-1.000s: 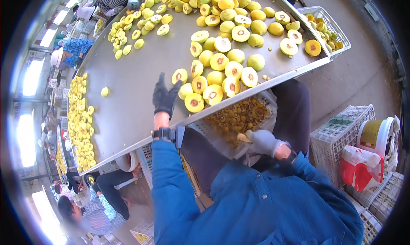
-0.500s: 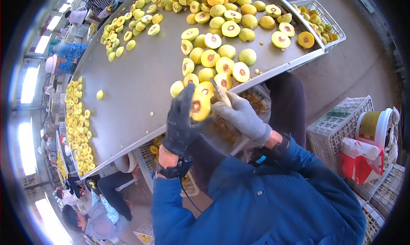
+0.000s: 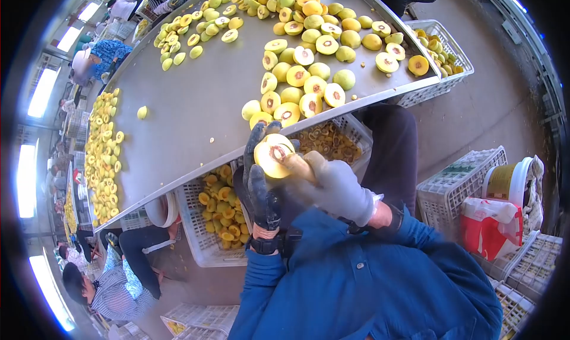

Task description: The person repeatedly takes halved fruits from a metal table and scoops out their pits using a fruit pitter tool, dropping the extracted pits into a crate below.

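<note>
My left hand, in a black glove, holds a halved yellow fruit with its cut face and brown pit area turned up. My right hand, in a grey glove, is wrapped round a light wooden handle whose end is at the middle of the cut face; any blade is hidden. Both hands are together just below the edge of the metal table. Beyond them lie many halved fruits on the table. Under the hands, a crate of pits and scraps is partly covered.
A crate of fruit halves stands below the table at left, another crate at its right end. Stacked crates, a white bucket and a red bag are at right. Co-workers sit at left.
My left hand reached over the table, then took a fruit half and brought it back towards my body. My right hand rose from above the scrap crate to meet it with the tool.
</note>
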Tool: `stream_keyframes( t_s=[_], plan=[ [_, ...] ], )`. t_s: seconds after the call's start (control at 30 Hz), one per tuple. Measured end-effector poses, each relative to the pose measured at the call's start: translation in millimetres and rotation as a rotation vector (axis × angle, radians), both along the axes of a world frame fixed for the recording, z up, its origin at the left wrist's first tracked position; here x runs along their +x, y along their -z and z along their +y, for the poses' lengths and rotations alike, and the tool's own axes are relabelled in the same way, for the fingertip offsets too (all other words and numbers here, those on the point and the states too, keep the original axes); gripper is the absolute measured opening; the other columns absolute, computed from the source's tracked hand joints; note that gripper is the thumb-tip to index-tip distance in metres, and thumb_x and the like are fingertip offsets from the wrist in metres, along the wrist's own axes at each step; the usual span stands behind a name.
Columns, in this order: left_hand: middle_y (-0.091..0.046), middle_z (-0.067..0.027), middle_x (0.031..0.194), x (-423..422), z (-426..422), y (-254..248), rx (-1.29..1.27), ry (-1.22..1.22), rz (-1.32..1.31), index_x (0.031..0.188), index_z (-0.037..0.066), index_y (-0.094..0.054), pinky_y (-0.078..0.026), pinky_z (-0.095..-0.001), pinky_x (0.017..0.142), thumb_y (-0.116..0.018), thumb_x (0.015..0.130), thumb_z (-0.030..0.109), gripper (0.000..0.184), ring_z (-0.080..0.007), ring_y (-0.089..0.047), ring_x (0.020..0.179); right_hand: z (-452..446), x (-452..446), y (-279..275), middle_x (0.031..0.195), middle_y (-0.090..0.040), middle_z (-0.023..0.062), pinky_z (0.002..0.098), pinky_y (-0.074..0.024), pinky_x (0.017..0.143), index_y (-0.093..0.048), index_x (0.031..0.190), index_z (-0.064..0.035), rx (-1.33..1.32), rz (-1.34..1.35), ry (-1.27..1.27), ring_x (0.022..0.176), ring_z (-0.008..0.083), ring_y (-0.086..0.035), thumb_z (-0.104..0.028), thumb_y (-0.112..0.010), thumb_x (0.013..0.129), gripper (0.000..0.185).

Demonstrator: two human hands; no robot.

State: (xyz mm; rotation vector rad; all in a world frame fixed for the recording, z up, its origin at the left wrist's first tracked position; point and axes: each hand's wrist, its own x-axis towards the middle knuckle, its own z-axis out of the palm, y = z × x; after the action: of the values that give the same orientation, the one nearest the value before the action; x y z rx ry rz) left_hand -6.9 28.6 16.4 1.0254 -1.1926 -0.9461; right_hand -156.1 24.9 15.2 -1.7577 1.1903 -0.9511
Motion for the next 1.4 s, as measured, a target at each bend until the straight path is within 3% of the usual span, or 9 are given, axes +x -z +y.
stream_keyframes(
  t_s=[0.07, 0.27, 0.4, 0.43, 0.7, 0.9, 1.23, 1.33, 1.4],
  plan=[
    [-0.058, -0.0169, 0.127, -6.9, -0.6, -0.7, -0.007, -0.019, -0.032, 0.143, -0.001, -0.035, -0.05, -0.0376, 0.095, -0.046, 0.097, 0.043, 0.064, -0.0258, -0.061, 0.106, 4.1, -0.2, -2.8, 0.06, -0.058, 0.018, 0.047, -0.0494, 0.053, -0.05, 0.092, -0.0075, -0.146, 0.126, 0.034, 0.061, 0.0392, -0.063, -0.027, -0.07, 0.084, 0.029],
    [-0.057, -0.0169, 0.126, -27.9, 3.2, -8.5, 0.076, -0.07, -0.121, 0.147, 0.003, -0.029, -0.05, -0.0381, 0.092, -0.021, 0.101, 0.061, 0.075, -0.0253, -0.062, 0.097, 11.3, -2.0, 4.7, 0.065, -0.061, 0.0173, 0.0473, -0.0499, 0.054, -0.049, 0.095, -0.0076, -0.124, 0.208, -0.017, 0.063, 0.039, -0.064, -0.024, -0.069, 0.083, 0.029],
    [-0.059, -0.017, 0.122, -35.4, 4.6, -6.7, 0.046, -0.117, -0.083, 0.142, 0.0, -0.035, -0.049, -0.0393, 0.093, -0.024, 0.102, 0.057, 0.071, -0.0239, -0.062, 0.097, 13.4, 0.8, 14.3, 0.067, -0.062, 0.0185, 0.0477, -0.0499, 0.055, -0.05, 0.095, -0.0065, -0.075, 0.148, -0.01, 0.064, 0.0399, -0.064, -0.023, -0.069, 0.083, 0.028],
    [-0.064, -0.0172, 0.111, -40.2, -0.4, -6.8, -0.019, -0.223, -0.077, 0.131, -0.006, -0.049, -0.053, -0.035, 0.081, -0.031, 0.103, 0.045, 0.06, -0.0249, -0.065, 0.088, 12.3, 1.3, 19.6, 0.068, -0.062, 0.0189, 0.0478, -0.0499, 0.056, -0.05, 0.095, -0.0061, -0.038, 0.096, -0.017, 0.064, 0.04, -0.064, -0.024, -0.068, 0.083, 0.028],
    [-0.058, -0.0183, 0.121, -40.4, -6.0, -2.7, -0.054, -0.196, -0.21, 0.127, -0.006, -0.05, -0.048, -0.037, 0.094, -0.029, 0.105, 0.044, 0.059, -0.0257, -0.059, 0.107, 3.1, -11.4, 21.5, 0.068, -0.062, 0.0213, 0.0507, -0.0496, 0.059, -0.051, 0.093, -0.0039, 0.081, -0.005, -0.062, 0.066, 0.0414, -0.063, -0.025, -0.065, 0.086, 0.025],
    [-0.057, -0.0184, 0.124, -46.1, -6.6, 4.0, 0.018, -0.188, 0.132, 0.129, -0.005, -0.048, -0.047, -0.0389, 0.096, -0.026, 0.104, 0.048, 0.062, -0.027, -0.058, 0.11, -3.1, -17.2, 17.3, 0.068, -0.063, 0.021, 0.0508, -0.0497, 0.06, -0.05, 0.093, -0.004, 0.006, 0.072, -0.062, 0.066, 0.0418, -0.064, -0.023, -0.063, 0.087, 0.024],
    [-0.057, -0.019, 0.12, -44.3, -9.2, 2.6, -0.138, -0.235, -0.288, 0.127, -0.005, -0.05, -0.048, -0.0404, 0.095, -0.025, 0.104, 0.048, 0.062, -0.0284, -0.059, 0.107, 2.1, -22.3, 8.9, 0.062, -0.059, 0.0187, 0.049, -0.0471, 0.053, -0.051, 0.091, -0.0039, -0.066, 0.03, -0.027, 0.059, 0.0403, -0.061, -0.018, -0.065, 0.086, 0.021],
    [-0.057, -0.0189, 0.119, -53.0, -9.9, -6.8, -0.016, -0.291, -0.017, 0.123, -0.006, -0.053, -0.05, -0.0411, 0.092, -0.027, 0.104, 0.045, 0.06, -0.0289, -0.06, 0.105, 1.1, -19.9, 4.3, 0.064, -0.059, 0.0204, 0.0488, -0.0472, 0.054, -0.051, 0.091, -0.0025, -0.014, -0.073, -0.089, 0.061, 0.0414, -0.062, -0.017, -0.064, 0.086, 0.02],
    [-0.057, -0.0183, 0.118, -45.4, -18.6, 0.4, -0.128, -0.347, -0.132, 0.122, -0.006, -0.054, -0.05, -0.0404, 0.091, -0.029, 0.104, 0.043, 0.058, -0.0283, -0.06, 0.103, -0.8, -22.0, -4.2, 0.067, -0.06, 0.0222, 0.0483, -0.0475, 0.056, -0.052, 0.091, -0.0015, 0.041, -0.07, -0.133, 0.065, 0.0423, -0.062, -0.016, -0.064, 0.086, 0.02]
  ],
)
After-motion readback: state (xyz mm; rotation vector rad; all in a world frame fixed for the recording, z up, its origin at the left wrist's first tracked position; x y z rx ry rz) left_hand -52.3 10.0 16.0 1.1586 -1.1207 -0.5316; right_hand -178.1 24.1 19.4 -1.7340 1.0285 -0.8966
